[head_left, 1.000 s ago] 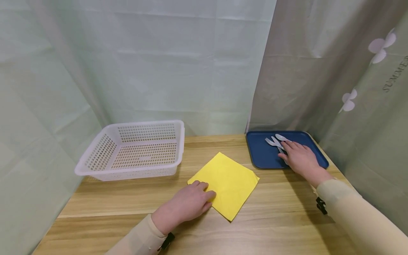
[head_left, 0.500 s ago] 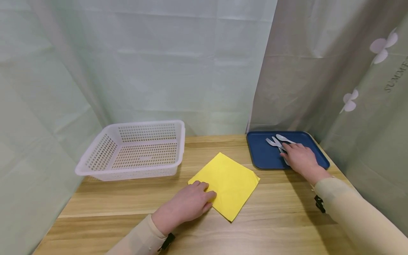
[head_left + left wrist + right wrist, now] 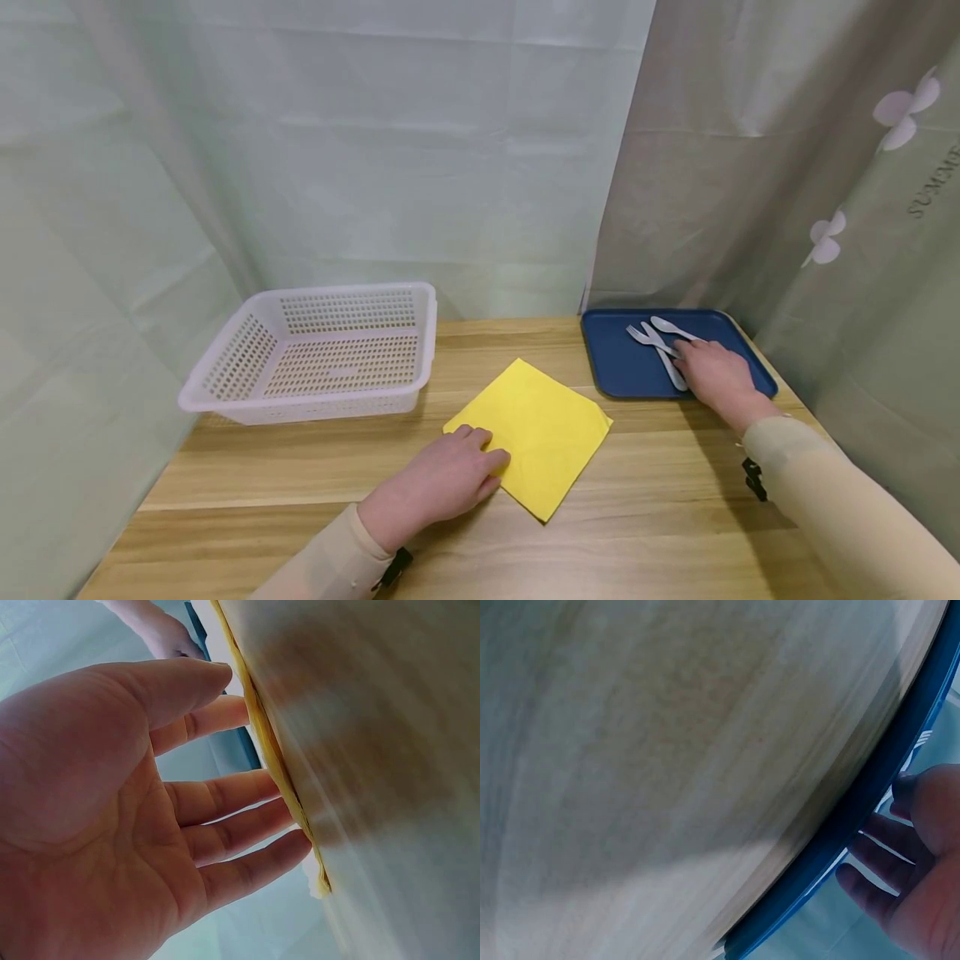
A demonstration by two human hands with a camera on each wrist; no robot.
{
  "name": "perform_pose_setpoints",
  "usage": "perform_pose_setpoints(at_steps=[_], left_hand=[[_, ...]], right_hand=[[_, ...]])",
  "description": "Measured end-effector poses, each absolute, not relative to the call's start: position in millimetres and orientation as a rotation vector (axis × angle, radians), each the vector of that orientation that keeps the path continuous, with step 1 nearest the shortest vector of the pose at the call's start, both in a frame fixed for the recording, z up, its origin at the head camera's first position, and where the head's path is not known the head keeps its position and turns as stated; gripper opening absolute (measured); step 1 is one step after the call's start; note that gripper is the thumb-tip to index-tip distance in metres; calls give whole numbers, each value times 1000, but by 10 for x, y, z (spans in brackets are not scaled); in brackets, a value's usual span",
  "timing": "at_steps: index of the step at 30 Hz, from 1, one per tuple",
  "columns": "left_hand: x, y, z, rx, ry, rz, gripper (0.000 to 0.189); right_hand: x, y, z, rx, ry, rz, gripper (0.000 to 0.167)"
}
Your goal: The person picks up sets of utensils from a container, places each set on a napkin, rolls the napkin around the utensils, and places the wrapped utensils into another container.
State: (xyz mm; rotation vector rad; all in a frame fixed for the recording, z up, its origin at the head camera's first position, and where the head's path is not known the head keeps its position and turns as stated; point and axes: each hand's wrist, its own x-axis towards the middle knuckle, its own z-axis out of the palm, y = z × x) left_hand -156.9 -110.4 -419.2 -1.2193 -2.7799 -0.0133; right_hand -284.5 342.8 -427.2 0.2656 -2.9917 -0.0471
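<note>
Yellow cloth (image 3: 546, 433): left grip (image 3: 450, 473) outstretched, touching edge.

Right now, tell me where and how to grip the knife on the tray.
Probably pinch the broader end of the knife across its long edges, coming from the near side: that end points toward the near rim of the tray, and the fork crosses farther up.

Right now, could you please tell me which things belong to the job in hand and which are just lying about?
Apparently in the job:
yellow cloth, touched by the left hand
fork, knife and spoon on the blue tray, at the right hand

Apparently just lying about:
white basket, which neither hand touches
</note>
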Motion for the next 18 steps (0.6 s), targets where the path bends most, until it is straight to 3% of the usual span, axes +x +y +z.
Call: perform_pose_setpoints(at_steps=[18], left_hand=[[-1561, -1101, -4186, -1228, -2780, -8, 12]], right_hand=[[-2901, 3405, -4255, 257, -2983, -41, 33]])
